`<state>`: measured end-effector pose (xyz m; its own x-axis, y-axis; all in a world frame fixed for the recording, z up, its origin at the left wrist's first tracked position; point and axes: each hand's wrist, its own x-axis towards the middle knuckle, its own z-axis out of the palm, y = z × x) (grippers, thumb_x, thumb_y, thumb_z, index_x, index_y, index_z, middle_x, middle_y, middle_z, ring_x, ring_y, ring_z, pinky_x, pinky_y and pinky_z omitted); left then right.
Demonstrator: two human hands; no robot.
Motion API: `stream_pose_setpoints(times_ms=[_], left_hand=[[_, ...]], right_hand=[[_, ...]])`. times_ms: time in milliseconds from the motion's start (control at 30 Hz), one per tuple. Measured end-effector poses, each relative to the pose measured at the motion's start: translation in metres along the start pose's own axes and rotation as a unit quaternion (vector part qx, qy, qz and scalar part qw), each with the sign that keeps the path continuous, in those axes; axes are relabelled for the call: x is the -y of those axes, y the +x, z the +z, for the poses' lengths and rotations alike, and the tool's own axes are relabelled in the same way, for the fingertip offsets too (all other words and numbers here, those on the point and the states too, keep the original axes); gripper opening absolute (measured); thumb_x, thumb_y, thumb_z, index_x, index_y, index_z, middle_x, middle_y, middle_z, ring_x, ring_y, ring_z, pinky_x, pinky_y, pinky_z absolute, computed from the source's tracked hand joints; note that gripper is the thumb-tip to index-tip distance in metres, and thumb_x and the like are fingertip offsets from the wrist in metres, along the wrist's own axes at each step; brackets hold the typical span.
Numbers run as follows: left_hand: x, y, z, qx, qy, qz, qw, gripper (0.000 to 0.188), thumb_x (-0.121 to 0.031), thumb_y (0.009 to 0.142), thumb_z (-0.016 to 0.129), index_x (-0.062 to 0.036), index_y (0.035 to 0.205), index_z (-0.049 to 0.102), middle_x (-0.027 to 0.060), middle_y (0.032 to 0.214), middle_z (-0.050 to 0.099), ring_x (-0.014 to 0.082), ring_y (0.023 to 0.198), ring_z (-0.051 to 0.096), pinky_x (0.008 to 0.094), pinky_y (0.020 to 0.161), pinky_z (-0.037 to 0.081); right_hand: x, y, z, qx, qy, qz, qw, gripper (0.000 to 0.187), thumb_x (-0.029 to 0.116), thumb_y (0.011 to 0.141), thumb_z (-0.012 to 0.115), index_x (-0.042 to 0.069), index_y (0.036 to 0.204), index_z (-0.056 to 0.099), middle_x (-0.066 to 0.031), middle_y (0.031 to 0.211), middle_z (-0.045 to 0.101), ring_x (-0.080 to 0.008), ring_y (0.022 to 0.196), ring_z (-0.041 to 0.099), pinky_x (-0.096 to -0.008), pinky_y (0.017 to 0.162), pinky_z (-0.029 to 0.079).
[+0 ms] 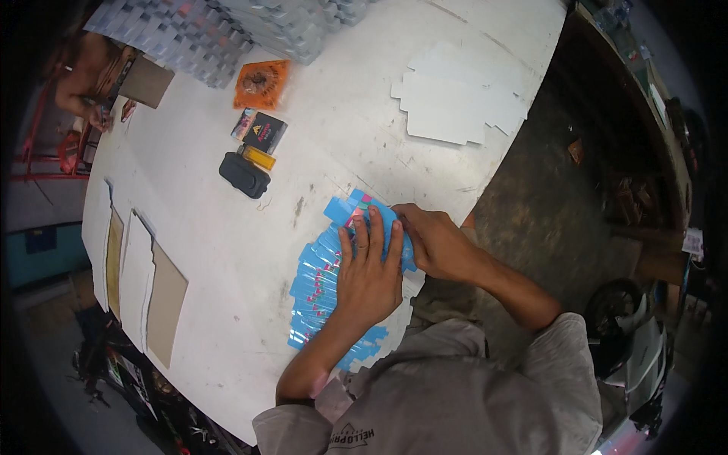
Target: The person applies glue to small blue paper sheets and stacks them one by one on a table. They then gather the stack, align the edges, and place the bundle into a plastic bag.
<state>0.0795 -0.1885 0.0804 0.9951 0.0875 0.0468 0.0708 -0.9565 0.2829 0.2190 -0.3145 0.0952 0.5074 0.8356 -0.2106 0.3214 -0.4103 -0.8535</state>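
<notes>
A fanned row of flat, glossy blue printed carton blanks (309,284) lies overlapping along the near edge of the white table. My left hand (370,269) rests flat on top of them, fingers spread and pointing away from me. At the far right end of the row, my right hand (436,241) is closed at the edge of a blue carton blank (388,218), thumb and fingers pinched together there. The fingertips are partly hidden behind the hand. White blanks show from under the row beside my body.
Tall stacks of grey-white blanks (288,26) stand at the far left. Near them lie an orange packet (262,83), a dark box (265,133), a yellow lighter (258,158) and a black case (244,175). White blanks (447,106) sit far right. Another person's hand (98,117) is far left.
</notes>
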Motion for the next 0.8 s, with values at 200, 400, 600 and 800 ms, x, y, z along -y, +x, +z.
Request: stream_pose_setpoints(times_ms=[200,400,600,800], left_hand=[[0.009,0.004,0.001,0.015,-0.093,0.051,0.994,0.072,-0.014,0.087,0.06,0.0141,0.149,0.038,0.0333,0.161,0.032,0.0457,0.152,0.031,0.0574,0.127,0.018],[0.007,0.007,-0.005,0.019,-0.099,0.039,0.994,0.07,-0.018,0.091,0.058,0.0136,0.151,0.039,0.0304,0.162,0.033,0.04,0.154,0.03,0.0532,0.128,0.018],[0.004,0.004,0.002,-0.023,-0.074,0.023,0.997,0.072,-0.017,0.091,0.057,0.0134,0.153,0.036,0.0318,0.164,0.028,0.0427,0.155,0.026,0.0564,0.127,0.016],[0.006,0.0,0.001,0.052,0.007,0.047,0.997,0.08,-0.022,0.085,0.063,0.0134,0.152,0.038,0.0322,0.164,0.03,0.0413,0.156,0.025,0.0563,0.127,0.016]], right_hand=[[-0.024,0.039,-0.047,-0.354,-0.46,-0.205,0.788,0.029,0.015,0.09,0.072,-0.004,0.112,0.068,-0.0204,0.111,0.069,-0.0403,0.112,0.064,-0.0445,0.092,0.049],[-0.022,0.017,-0.038,-0.067,-0.004,0.061,0.996,0.038,0.014,0.097,0.072,-0.003,0.129,0.065,-0.0181,0.105,0.075,-0.0202,0.083,0.069,-0.0337,0.079,0.054],[-0.002,-0.002,-0.024,-0.051,0.047,-0.034,0.997,0.035,0.003,0.095,0.069,0.001,0.13,0.067,-0.0158,0.1,0.075,-0.0168,0.088,0.068,-0.034,0.079,0.054],[-0.02,-0.012,-0.006,0.034,0.143,0.003,0.989,0.033,0.004,0.091,0.072,0.002,0.124,0.069,-0.0162,0.087,0.072,-0.02,0.075,0.066,-0.0362,0.071,0.052]])
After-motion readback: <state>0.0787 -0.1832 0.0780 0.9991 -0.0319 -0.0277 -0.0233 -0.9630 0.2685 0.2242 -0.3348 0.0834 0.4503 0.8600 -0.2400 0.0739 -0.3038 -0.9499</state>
